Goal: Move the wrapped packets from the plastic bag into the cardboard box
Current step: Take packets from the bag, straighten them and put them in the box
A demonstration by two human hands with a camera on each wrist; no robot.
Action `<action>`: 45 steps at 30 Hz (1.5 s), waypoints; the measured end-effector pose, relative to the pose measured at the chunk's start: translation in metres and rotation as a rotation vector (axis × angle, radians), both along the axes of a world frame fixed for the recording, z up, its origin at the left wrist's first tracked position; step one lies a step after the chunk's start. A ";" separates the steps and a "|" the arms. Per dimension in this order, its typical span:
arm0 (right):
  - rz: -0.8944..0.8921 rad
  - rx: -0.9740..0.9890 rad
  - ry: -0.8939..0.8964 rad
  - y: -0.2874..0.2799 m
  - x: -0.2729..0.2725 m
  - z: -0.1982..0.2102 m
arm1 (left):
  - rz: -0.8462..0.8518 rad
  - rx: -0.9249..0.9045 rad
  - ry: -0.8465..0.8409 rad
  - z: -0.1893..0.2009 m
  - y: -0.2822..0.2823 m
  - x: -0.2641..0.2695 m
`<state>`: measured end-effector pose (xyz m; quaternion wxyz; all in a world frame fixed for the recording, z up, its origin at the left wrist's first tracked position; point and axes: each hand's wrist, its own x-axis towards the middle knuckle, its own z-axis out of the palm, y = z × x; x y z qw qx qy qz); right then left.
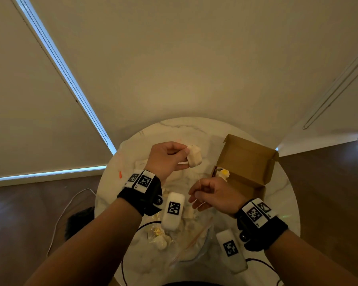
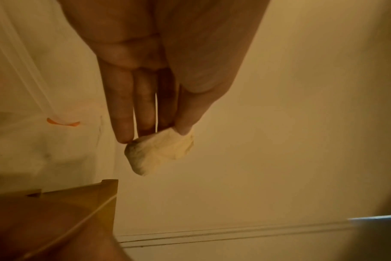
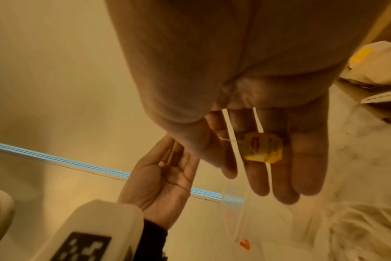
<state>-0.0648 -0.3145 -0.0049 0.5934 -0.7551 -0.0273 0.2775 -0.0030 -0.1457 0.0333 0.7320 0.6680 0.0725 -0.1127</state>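
My left hand (image 1: 185, 155) pinches a pale wrapped packet (image 1: 194, 159) between thumb and fingertips, raised above the round marble table (image 1: 281, 203). In the left wrist view the packet (image 2: 161, 151) hangs below the fingertips (image 2: 123, 136). A thin string (image 1: 198, 178) runs down from it to my right hand (image 1: 196, 198), which is curled around the string and its yellow tag (image 3: 263, 150). The open cardboard box (image 1: 246, 162) stands just right of both hands, with a yellow-labelled packet (image 1: 223, 174) inside. The clear plastic bag (image 1: 194, 240) lies under my wrists.
Another clear bag's orange slider (image 1: 120, 174) lies at the table's left edge. Loose packets (image 1: 157, 236) sit near the front edge beside a black cable (image 1: 122, 265). Window blinds hang behind the table, and a white cord (image 1: 60, 215) crosses the wooden floor on the left.
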 end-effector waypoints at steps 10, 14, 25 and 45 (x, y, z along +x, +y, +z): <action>-0.213 0.123 0.047 -0.003 -0.003 -0.010 | -0.024 -0.030 0.017 0.011 0.003 0.000; -0.303 0.052 0.000 -0.008 0.006 -0.014 | -0.072 -0.028 0.016 0.016 0.005 -0.004; -0.376 0.038 -0.124 -0.018 0.027 0.016 | -0.139 0.064 -0.007 0.007 0.009 -0.020; -0.249 -0.049 -0.526 -0.002 0.033 0.060 | -0.146 0.115 0.026 -0.002 -0.002 -0.028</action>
